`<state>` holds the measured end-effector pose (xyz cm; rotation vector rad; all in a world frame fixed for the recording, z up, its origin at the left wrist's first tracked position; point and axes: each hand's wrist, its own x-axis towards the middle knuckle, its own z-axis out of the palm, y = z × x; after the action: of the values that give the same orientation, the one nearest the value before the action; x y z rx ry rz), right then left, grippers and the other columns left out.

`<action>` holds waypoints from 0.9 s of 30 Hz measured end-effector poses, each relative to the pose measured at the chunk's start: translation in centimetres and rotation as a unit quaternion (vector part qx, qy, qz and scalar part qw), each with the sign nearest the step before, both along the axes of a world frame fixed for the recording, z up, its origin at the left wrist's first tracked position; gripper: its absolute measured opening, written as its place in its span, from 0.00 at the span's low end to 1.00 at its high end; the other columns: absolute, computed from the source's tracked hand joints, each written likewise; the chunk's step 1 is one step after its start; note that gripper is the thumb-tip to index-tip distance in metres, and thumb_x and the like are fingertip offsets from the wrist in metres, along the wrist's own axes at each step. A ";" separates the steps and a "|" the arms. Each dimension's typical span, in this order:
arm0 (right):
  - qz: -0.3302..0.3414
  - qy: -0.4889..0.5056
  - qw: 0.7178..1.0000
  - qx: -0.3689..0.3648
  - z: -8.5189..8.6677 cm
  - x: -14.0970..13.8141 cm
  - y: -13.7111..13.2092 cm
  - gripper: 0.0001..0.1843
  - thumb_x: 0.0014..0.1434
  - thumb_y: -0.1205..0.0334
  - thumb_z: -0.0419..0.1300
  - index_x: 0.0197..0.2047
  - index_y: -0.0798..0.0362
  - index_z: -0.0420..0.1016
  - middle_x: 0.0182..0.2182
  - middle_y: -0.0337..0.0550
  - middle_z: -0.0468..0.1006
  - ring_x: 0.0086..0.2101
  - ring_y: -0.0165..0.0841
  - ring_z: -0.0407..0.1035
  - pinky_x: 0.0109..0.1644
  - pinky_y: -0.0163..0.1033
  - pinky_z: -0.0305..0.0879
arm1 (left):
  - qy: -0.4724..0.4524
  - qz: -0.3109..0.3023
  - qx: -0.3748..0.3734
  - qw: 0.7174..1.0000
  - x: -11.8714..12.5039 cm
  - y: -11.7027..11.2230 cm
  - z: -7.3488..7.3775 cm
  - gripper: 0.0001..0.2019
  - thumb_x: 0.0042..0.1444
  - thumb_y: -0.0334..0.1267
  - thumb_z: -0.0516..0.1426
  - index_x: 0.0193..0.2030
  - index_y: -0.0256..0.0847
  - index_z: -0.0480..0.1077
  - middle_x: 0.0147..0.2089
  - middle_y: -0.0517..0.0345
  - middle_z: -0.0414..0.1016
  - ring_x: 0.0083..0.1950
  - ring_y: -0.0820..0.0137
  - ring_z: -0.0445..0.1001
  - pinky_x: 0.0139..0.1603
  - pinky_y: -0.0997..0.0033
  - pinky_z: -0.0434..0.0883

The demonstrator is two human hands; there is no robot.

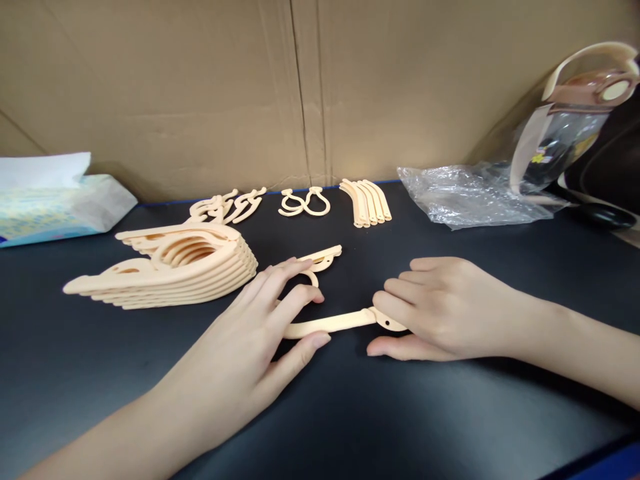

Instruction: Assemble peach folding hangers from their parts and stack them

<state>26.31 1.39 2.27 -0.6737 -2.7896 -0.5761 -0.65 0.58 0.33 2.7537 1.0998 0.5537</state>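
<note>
My left hand (260, 320) rests on the black table, its fingers pinching one end of a peach plastic hanger arm (333, 323). My right hand (435, 308) is curled round the other end of that same arm, where a small hole shows. Just behind my left fingers lies another peach piece with a ring (320, 261). A stack of several peach hanger bodies (175, 270) sits left of my left hand.
Along the back lie hook pieces (227, 207), two loop pieces (305, 202) and several curved strips (367, 202). A tissue pack (50, 200) is at far left, a crumpled clear bag (465, 197) and a clear pouch (565, 133) at right. A cardboard wall (300, 87) stands behind.
</note>
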 end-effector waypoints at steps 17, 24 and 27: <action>-0.023 0.040 0.974 -0.224 1.0 0.3 1.0 0.07 0.55 0.71 0.52 0.33 0.54 0.70 0.31 0.39 0.70 0.31 0.33 0.57 0.43 0.43 0.54 | 0.054 0.038 0.062 0.996 0.0 0.0 0.0 0.25 0.69 0.54 0.51 0.65 0.42 0.61 0.70 0.40 0.63 0.69 0.47 0.64 0.62 0.40 0.71; -0.013 0.048 0.976 -0.214 0.8 0.5 1.2 0.10 0.57 0.75 0.52 0.36 0.55 0.73 0.36 0.43 0.73 0.36 0.36 0.63 0.49 0.46 0.59 | -0.010 0.044 0.017 0.999 0.0 0.0 0.2 0.15 0.68 0.53 0.52 0.48 0.45 0.59 0.66 0.40 0.67 0.69 0.52 0.65 0.59 0.49 0.73; -0.002 0.058 0.979 -0.197 0.8 0.6 1.3 0.11 0.61 0.75 0.52 0.37 0.56 0.74 0.41 0.46 0.75 0.41 0.38 0.67 0.53 0.47 0.60 | -0.001 0.034 0.032 0.999 0.0 -0.1 0.0 0.13 0.69 0.52 0.52 0.43 0.46 0.59 0.67 0.41 0.66 0.70 0.52 0.64 0.59 0.51 0.72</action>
<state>26.87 2.65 3.08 -0.7569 -2.8124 0.0228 -0.68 0.51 0.36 2.7782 1.1997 0.6115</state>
